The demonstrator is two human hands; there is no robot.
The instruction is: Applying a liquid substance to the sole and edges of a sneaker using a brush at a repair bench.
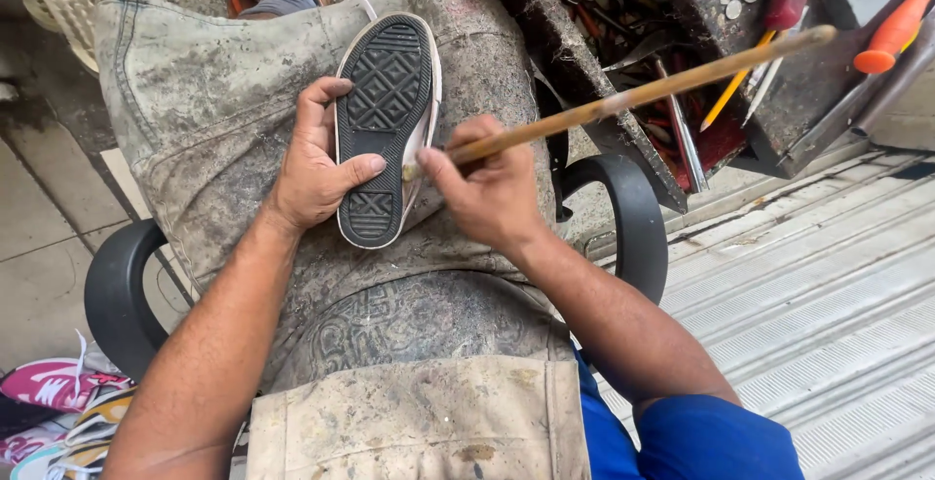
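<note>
A small shoe [385, 100] lies sole-up on my lap, showing a black patterned sole with a white rim. My left hand [317, 164] grips it from the left, thumb pressed across the sole near the heel. My right hand [487, 188] holds a long wooden-handled brush [633, 100], pinched close to its tip. The tip touches the shoe's right edge, where sole meets upper. The handle slants up to the right over the toolbox.
A stained cloth apron [195, 120] covers my lap. A dirty open toolbox [682, 42] with several tools stands at upper right, an orange-handled tool [891, 32] beside it. Black chair armrests [122, 290] flank me. Colourful shoes [54, 387] lie at lower left. Ribbed metal flooring [828, 305] lies to the right.
</note>
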